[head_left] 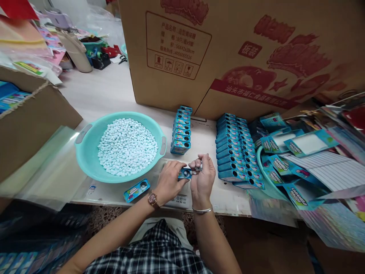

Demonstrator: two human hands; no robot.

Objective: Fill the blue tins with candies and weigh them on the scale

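My left hand [169,182], a watch on its wrist, is closed around a small blue candy box [184,174] with a round dark opening on top. Beside it, my right hand [202,179] is curled palm up around several small pale candies [196,169], close against the box's right end. A turquoise basin [85,161] with grey handles sits to the left, holding a heap of pale candies [127,148]. Another blue box [137,190] lies between the basin and the table edge. Under my hands is a flat device [178,201], partly hidden, with buttons along its front.
Behind my hands runs a row of blue boxes [181,129]; a double row [232,154] stands to the right. A large printed carton [173,87] walls off the back. At far right, a second basin [261,161] is heaped with flat blue packaging [296,194]. An opened carton [34,125] is at left.
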